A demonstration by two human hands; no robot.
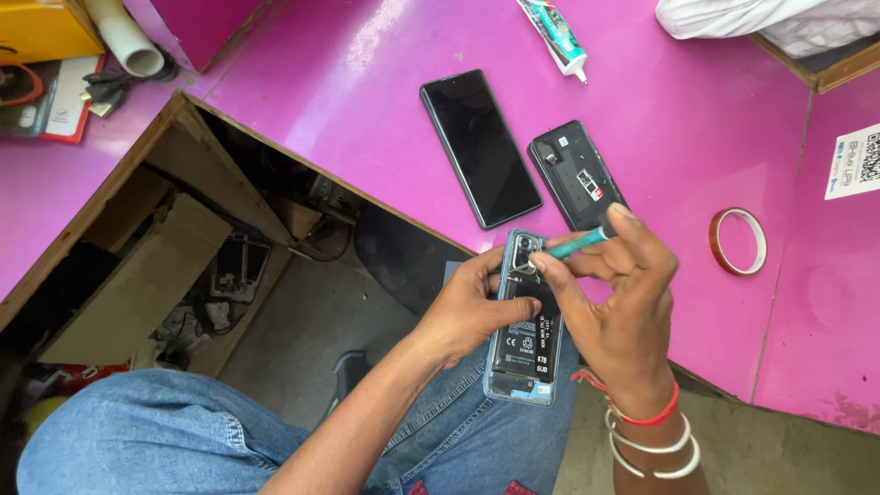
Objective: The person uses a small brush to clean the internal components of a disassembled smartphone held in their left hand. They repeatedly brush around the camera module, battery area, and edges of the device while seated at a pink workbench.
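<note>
Hands: two, both bare, both over the lap and close together at the desk edge.
Left hand (pixel 472 307): fingers closed around the left side of the opened phone (pixel 524 344), thumb lying across its battery, so it holds the phone firmly.
Right hand (pixel 623 302): fingers pinched shut on one thin teal tool (pixel 579 243); the tool tip touches the upper part of the opened phone, near the camera area. On the wrist there are one red bangle and two white bangles.
Opened phone: one, back cover removed, black battery visible inside a light blue frame. It is held above the knees in blue jeans, its top end just over the edge of the desk (pixel 385 82).
Desk: pink surface, with a wooden border where it is cut out on the left.
Phones on desk: two, lying side by side just beyond the hands. One black phone (pixel 479 147) shows a dark screen; one dark back cover (pixel 577 174) lies to the right of it, nearly touching.
Tape roll (pixel 739 241): one amber ring, flat on the desk, to the right of the hands.
Glue tube (pixel 555 32): one, white with green, at the far edge.
White cloth (pixel 761 18): one, in the far right corner.
</note>
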